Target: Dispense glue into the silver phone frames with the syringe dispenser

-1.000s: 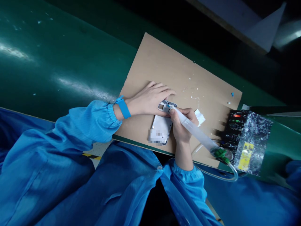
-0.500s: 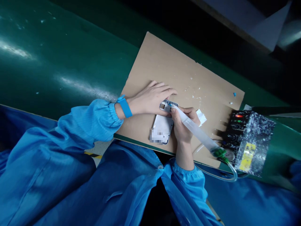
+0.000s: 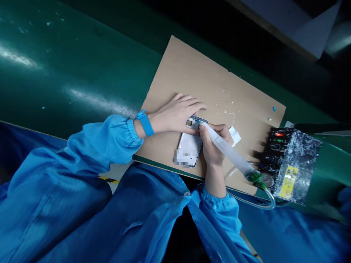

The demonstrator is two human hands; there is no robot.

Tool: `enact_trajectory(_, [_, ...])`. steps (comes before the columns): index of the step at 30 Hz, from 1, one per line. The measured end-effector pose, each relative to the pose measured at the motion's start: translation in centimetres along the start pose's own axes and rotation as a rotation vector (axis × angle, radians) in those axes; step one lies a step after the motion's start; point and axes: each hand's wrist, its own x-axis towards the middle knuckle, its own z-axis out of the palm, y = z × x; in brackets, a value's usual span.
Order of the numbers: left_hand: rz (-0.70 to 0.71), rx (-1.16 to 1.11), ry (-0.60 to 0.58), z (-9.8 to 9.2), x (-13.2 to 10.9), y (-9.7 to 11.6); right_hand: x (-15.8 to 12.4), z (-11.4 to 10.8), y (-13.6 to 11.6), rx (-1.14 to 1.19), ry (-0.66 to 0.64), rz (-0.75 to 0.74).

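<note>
An opened phone body (image 3: 189,148) lies on a brown cardboard sheet, its silvery inner side up and its top end showing small parts. My left hand (image 3: 178,114) reaches across it from the left and grips it near the top, the thumb on the near side and the fingers on the far side. My right hand (image 3: 213,148) is closed round a translucent dispensing syringe (image 3: 229,155). The syringe slants down to the left, with its bluish tip at the phone's top end. Whether the tip touches the phone I cannot tell. A blue band circles my left wrist.
The cardboard sheet (image 3: 189,69) rests on a green tabletop (image 3: 90,69). At the right stands a black, paint-spattered control box (image 3: 296,166) with lit displays. A clear hose (image 3: 270,206) runs from the syringe's green cap. White paper (image 3: 235,136) and several white crumbs lie near my right hand.
</note>
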Motion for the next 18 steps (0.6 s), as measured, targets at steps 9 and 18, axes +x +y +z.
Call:
enact_trajectory(9, [0.010,0.004,0.018,0.26,-0.06,-0.22,-0.10,-0.20,0.12,0.025,-0.029,0.020])
enact_trajectory(18, [0.017,0.021,0.026,0.39,-0.02,-0.25,-0.26,-0.38,0.21,-0.015,-0.035,0.049])
